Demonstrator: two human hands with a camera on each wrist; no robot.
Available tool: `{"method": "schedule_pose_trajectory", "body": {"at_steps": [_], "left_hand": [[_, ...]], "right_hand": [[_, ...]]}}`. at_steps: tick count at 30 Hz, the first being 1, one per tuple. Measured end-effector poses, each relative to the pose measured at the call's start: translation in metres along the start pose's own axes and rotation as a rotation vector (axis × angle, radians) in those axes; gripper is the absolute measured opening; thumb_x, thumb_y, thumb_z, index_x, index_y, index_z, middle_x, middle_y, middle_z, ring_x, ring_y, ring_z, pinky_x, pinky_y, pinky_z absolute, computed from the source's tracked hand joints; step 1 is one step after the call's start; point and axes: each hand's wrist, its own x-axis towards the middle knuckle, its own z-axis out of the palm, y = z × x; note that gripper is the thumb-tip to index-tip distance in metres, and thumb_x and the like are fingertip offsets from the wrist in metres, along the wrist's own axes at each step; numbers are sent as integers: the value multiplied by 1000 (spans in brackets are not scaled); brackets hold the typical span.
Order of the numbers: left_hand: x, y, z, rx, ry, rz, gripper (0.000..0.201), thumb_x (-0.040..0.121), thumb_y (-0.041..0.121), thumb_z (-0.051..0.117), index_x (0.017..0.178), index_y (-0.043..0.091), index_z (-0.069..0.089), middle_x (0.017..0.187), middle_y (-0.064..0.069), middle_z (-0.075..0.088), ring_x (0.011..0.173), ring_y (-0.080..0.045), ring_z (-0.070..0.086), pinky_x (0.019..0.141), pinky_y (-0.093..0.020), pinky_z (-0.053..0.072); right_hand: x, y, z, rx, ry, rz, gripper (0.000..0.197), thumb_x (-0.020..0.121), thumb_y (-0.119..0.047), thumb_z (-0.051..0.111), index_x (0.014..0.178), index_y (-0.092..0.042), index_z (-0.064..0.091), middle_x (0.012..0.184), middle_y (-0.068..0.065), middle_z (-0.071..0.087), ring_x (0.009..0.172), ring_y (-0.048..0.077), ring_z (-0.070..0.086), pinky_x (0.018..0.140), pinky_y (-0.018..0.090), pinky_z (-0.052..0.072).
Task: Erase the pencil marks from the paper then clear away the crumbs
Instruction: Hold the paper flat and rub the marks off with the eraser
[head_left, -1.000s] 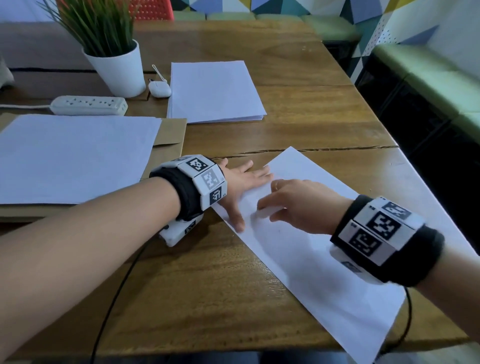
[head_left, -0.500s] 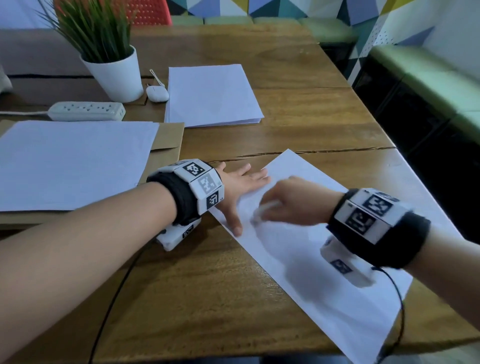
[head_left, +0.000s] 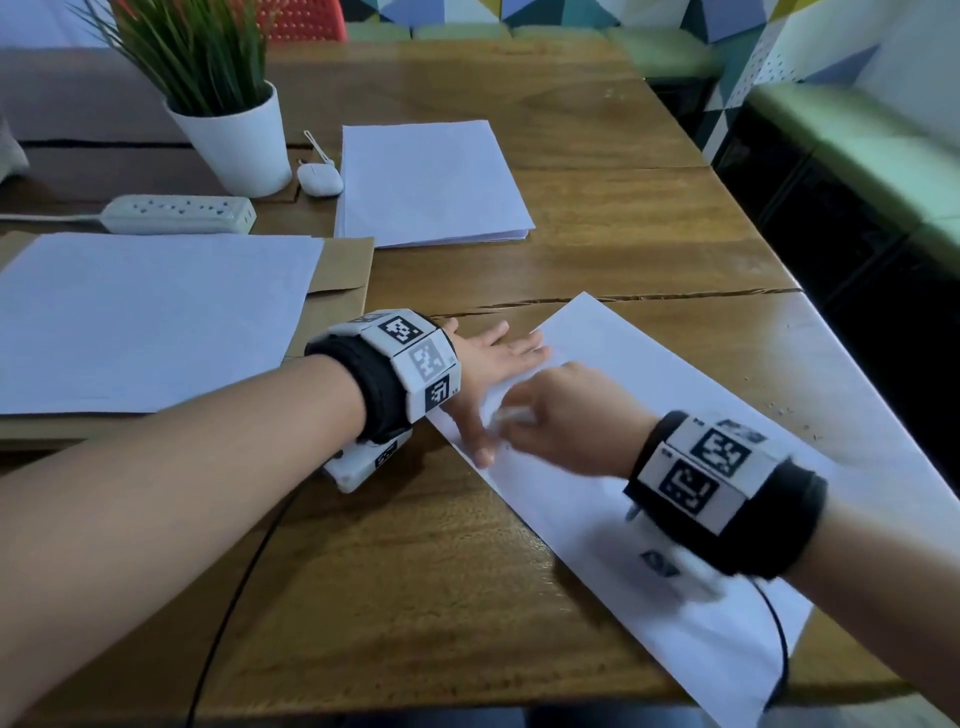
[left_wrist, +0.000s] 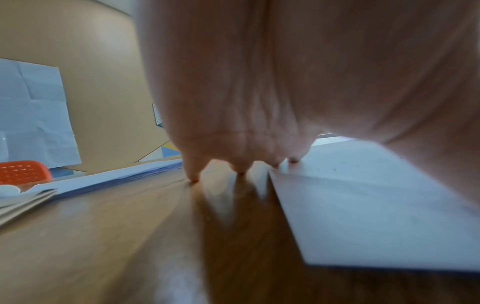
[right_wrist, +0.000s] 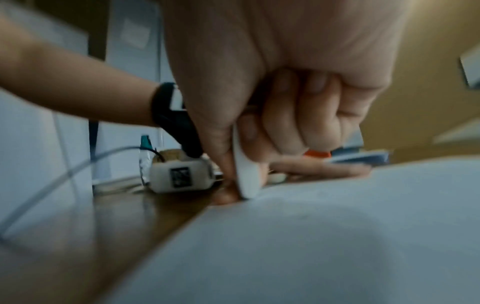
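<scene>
Varnished wood with visible grain and a soft sheen on the table (head_left: 467, 587). Matt white paper (head_left: 649, 374), smooth. Matt white eraser (right_wrist: 246, 176), rubbery-looking. Brown kraft envelope (head_left: 343, 280), dull. Glossy white plastic on the plant pot (head_left: 236, 150) and power strip (head_left: 176, 214).

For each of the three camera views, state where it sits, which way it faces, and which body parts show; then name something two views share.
Head: above, facing down at the paper; both forearms show.
Left wrist: under the left hand, facing along flat fingers on the table.
Right wrist: under the right hand, facing the gripped eraser.
Shared: the paper, in all three.
</scene>
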Motion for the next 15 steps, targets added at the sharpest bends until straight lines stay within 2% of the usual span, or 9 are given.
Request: {"method": "schedule_pose_trajectory", "body": {"at_steps": [2,4,6,8,10,12,15], "left_hand": [[0,-1,-1,-1,-9,5,132,64,50,79,144,31,-25,152,16,-30,142,-18,-25,111,-63,-5],[1,-2,-1,-2,-10,4,133,62,50,79,145,30,-24,152,15,-29,142,-18,-25,112,-63,-5],[2,-1,0,14,-3,-2,134,62,51,80,145,30,-23,153,13,-28,142,-19,-24,111,-64,-4],[0,0,0,7,-2,-2,133,63,49,80,145,29,-23,153,13,-28,143,-20,-23,111,-64,-4],[-1,-1,-1,-3,-11,6,132,65,49,79,145,29,-24,152,14,-29,142,-19,-24,111,-64,-4],[0,-2,-1,4,-15,8,131,65,51,78,145,29,-24,152,15,-29,142,-18,-25,111,-64,-4],[1,-1,0,21,-5,-6,132,64,50,78,145,29,-24,152,15,-28,142,-18,-24,112,-63,-3]], "right_hand": [[-4,-2,-2,32,-74,-12,24,86,-33,53,86,-16,70,64,-4,49,73,19,50,66,30,42],[3,13,-12,50,-42,62,21,85,-37,56,84,-22,70,64,-7,51,76,18,51,71,32,47],[9,22,-14,33,46,127,21,85,-37,54,82,-21,66,65,-5,51,79,20,52,67,30,43],[5,13,-6,-32,90,121,25,88,-34,48,85,-16,65,71,1,51,78,24,51,62,28,36],[-4,2,6,-22,31,41,27,88,-33,47,86,-14,66,73,2,53,74,23,50,62,29,36],[-7,4,2,18,-36,34,26,87,-35,50,85,-16,67,66,-2,51,73,21,49,65,29,39],[5,25,-15,17,50,174,22,86,-37,54,70,-24,62,60,-8,43,77,22,50,66,28,39]]}}
